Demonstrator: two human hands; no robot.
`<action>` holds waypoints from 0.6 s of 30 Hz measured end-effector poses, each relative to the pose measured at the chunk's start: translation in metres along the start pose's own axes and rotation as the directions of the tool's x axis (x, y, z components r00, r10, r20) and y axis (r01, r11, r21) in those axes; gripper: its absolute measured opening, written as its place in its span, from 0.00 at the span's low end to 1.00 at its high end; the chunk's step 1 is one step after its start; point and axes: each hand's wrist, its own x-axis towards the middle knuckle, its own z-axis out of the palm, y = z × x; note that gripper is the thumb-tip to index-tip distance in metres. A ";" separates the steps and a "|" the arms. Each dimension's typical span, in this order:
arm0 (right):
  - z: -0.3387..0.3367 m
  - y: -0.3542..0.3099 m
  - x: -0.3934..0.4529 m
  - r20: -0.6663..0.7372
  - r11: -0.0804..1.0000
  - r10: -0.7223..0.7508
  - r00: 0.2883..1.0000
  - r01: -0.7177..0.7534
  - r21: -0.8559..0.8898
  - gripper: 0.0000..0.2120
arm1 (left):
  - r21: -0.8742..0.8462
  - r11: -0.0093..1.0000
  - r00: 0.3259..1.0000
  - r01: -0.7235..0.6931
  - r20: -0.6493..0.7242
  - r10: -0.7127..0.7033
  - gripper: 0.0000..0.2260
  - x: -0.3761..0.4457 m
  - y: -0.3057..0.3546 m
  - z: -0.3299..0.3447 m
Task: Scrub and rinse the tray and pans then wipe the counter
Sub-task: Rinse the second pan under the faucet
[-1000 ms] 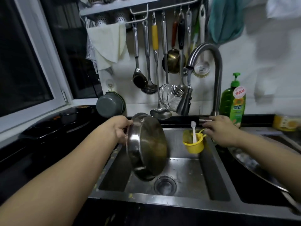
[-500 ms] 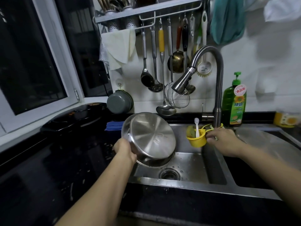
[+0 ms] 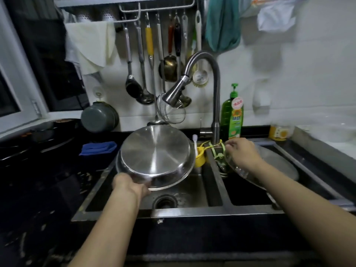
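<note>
Over the left sink basin (image 3: 192, 191), left hand (image 3: 131, 185) grips upturned steel pan (image 3: 155, 157); right hand (image 3: 241, 153), fingers loosely curled, reaches near the faucet base (image 3: 215, 130), grasp indiscernible.

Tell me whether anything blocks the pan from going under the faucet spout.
Nothing visible does. The left hand holds the pan bottom-up over the left basin, right below the spout, with open air between them.

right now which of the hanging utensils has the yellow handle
The slotted ladle, third from the left on the rail; its neighbours have bare steel, reddish-brown, black or white handles.
</note>
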 end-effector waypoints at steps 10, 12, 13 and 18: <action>-0.090 0.091 -0.006 -0.003 0.938 0.326 0.945 -0.323 0.127 0.18 | 0.243 0.956 0.967 0.167 0.146 -0.207 0.17 -0.028 -0.127 0.111; -0.099 0.108 -0.009 0.078 0.875 0.386 0.919 -0.392 0.285 0.18 | 0.262 0.945 0.948 0.195 0.198 -0.251 0.17 -0.026 -0.150 0.132; -0.102 0.115 -0.011 0.120 0.823 0.423 0.898 -0.436 0.364 0.16 | 0.280 0.937 0.939 0.210 0.209 -0.273 0.16 -0.024 -0.161 0.140; -0.109 0.143 -0.017 0.194 0.700 0.524 0.829 -0.550 0.456 0.19 | 0.504 0.847 0.880 0.171 0.308 -0.361 0.13 -0.035 -0.205 0.162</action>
